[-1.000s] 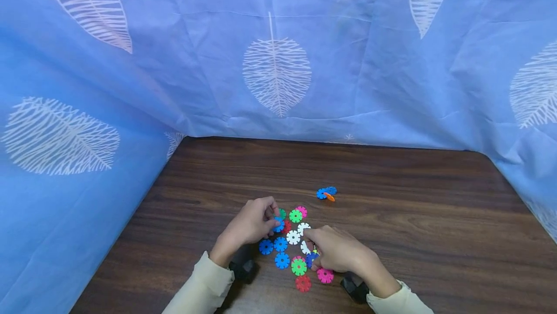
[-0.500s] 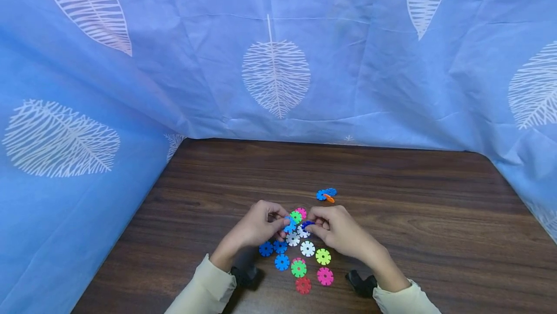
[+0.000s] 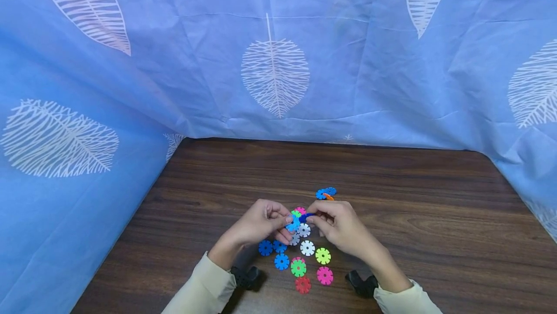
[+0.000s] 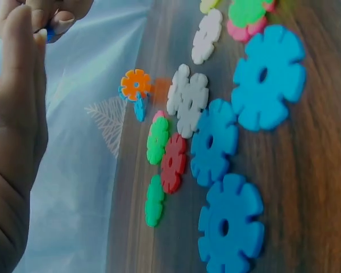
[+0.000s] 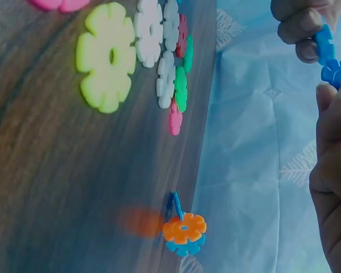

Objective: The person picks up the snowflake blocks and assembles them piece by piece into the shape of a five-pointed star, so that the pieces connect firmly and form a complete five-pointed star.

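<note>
Pinching two blue discs, two hands hover near three white discs.

No lettering, label, brand, number or sign can be read in any view: none on the notched discs, the bench, the cream sleeves or the black wrist pieces. The white prints on the blue cloth are leaf drawings without readable characters.

Above the brown wood-grain surface, a light-blue notched plastic disc is left of a dark-blue notched plastic disc; a yellow notched plastic disc lies nearer.
</note>
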`<control>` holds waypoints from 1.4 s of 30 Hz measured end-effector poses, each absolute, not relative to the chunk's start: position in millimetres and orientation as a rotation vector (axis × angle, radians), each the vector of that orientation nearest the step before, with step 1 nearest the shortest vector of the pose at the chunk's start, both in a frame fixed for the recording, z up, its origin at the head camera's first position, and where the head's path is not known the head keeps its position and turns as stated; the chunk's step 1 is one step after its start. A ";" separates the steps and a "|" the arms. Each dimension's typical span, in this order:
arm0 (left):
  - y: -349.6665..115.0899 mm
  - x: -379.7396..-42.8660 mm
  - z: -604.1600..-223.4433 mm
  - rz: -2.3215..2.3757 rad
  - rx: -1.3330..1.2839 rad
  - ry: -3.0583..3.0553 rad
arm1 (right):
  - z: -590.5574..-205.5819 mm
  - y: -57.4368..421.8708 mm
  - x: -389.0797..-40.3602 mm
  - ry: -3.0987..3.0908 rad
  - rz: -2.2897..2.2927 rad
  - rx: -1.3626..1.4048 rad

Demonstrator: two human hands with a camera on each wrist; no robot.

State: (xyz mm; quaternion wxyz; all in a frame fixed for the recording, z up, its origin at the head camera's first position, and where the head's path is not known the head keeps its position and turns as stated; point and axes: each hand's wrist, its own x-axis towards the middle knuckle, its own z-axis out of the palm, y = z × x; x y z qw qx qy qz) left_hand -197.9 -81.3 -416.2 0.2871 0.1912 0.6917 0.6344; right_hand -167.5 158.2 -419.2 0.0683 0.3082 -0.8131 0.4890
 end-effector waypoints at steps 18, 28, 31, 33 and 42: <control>-68.5 -196.5 -412.3 1.811 0.461 1.733 | -417.5 156.5 -168.5 -2.247 1.209 1.073; -82.2 -199.3 -414.4 1.804 0.424 1.704 | -413.2 162.6 -160.0 -3.024 1.156 0.927; -81.3 -198.3 -416.4 1.790 0.418 1.698 | -420.2 160.6 -156.7 -3.199 1.002 0.873; -80.7 -197.8 -417.9 1.782 0.410 1.703 | -424.7 157.5 -156.1 -3.250 0.929 0.828; -78.4 -199.4 -419.4 1.791 0.381 1.713 | -417.6 169.6 -164.0 -2.970 1.189 0.876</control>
